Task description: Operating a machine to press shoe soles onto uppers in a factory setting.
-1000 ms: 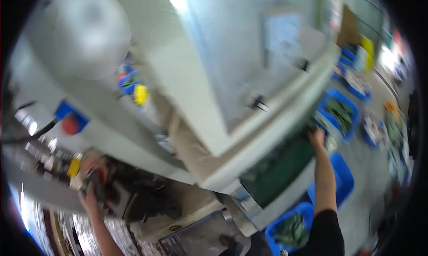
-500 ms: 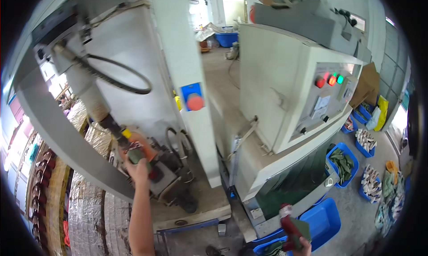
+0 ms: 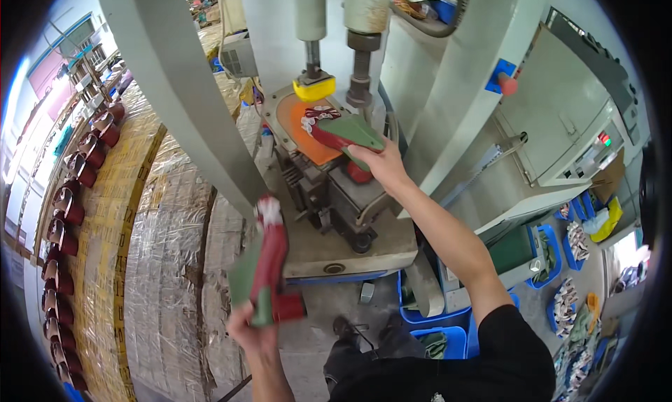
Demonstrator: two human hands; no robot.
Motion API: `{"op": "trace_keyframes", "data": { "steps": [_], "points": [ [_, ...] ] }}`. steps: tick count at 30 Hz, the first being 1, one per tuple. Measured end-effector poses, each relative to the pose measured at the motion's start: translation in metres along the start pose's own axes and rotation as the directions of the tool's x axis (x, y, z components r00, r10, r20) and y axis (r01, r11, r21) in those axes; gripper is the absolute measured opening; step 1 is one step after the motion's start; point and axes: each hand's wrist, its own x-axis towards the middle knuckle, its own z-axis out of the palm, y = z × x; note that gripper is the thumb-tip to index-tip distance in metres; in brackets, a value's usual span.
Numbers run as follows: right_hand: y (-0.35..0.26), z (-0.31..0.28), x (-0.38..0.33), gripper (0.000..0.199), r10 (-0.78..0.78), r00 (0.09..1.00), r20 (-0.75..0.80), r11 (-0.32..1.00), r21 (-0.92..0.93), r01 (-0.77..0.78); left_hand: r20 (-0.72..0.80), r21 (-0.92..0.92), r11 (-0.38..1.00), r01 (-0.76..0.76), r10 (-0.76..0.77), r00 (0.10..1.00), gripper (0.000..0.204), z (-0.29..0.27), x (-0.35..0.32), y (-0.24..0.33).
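My right hand (image 3: 378,162) grips the end of a green-and-red shoe upper (image 3: 343,130) with white laces. Its laced end lies over the orange pad (image 3: 297,130) of a press, below a yellow-tipped press rod (image 3: 315,87) that stays apart from it. Lower left, my left hand (image 3: 253,330) is closed on another shoe upper (image 3: 273,248), red and green, somewhat smeared by motion. That one is held upright with its pale laced end on top, and a red block juts from its lower side.
Press posts (image 3: 175,80) flank the work spot; the right one carries a red button (image 3: 508,85). A grey control cabinet (image 3: 553,108) stands right, with blue bins (image 3: 448,339) on the floor. To the left are wrapped stacks (image 3: 168,262) and a row of dark red shoe-like pieces (image 3: 66,206).
My view has swung left. My left hand has moved from the press to lower left and now holds a shoe upper; my right hand has come from lower right to the press with one.
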Motion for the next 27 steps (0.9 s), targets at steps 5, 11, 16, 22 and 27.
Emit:
{"op": "trace_keyframes", "data": {
  "steps": [5,11,16,22,27],
  "points": [
    [0.018,0.034,0.026,0.05,-0.092,0.994,0.065,0.98,-0.171,0.102,-0.167,0.093,0.996,-0.015,0.03,0.985,0.077,-0.079,-0.078,0.007],
    [0.027,0.024,0.032,0.057,-0.076,0.996,0.043,0.975,-0.206,0.083,-0.192,0.096,0.994,0.043,-0.024,0.981,0.076,-0.068,-0.087,0.0],
    [-0.019,0.021,-0.006,0.063,-0.396,0.911,-0.116,0.852,-0.417,0.318,-0.075,0.117,0.984,0.137,-0.129,0.989,0.069,-0.054,-0.067,0.003],
    [-0.083,0.039,-0.171,0.07,-0.206,0.56,0.803,0.855,-0.131,0.502,0.009,0.093,0.847,0.523,-0.526,0.85,0.074,-0.099,-0.053,-0.02],
    [0.056,-0.004,-0.238,0.126,0.688,-0.093,0.72,0.711,-0.694,-0.113,-0.157,-0.001,0.482,0.876,-0.865,0.476,0.036,-0.175,-0.047,-0.166]
  ]
}}
